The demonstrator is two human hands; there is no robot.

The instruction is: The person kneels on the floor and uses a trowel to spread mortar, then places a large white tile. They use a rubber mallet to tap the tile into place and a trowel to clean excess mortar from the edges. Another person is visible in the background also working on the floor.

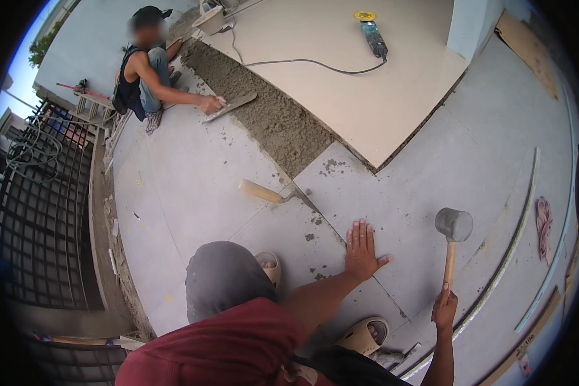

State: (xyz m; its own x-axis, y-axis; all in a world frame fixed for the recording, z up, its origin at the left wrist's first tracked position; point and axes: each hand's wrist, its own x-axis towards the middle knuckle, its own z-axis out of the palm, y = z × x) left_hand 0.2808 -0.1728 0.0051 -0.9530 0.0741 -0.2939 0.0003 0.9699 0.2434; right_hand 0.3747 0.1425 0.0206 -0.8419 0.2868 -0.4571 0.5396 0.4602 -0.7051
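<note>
My left hand (362, 251) lies flat on a large grey floor tile (399, 193), fingers spread, beside a joint between tiles. In my right hand (444, 307) is the wooden handle of a rubber mallet (453, 225). Its grey-black head is over the tiles to the right of my left hand; whether it touches them I cannot tell. A pointing trowel (262, 191) with a wooden handle rests on the tiles ahead, its blade near a joint. Crumbs of mortar (331, 167) are scattered around it.
At the far left a squatting person (145, 71) holds a flat trowel (231, 108) beside a strip of wet mortar (283, 128). An angle grinder (372, 38) with its cord lies on beige tile. Long straightedges (527, 193) and a pinkish cloth (544, 222) lie right. A dark metal gate (45, 212) stands left.
</note>
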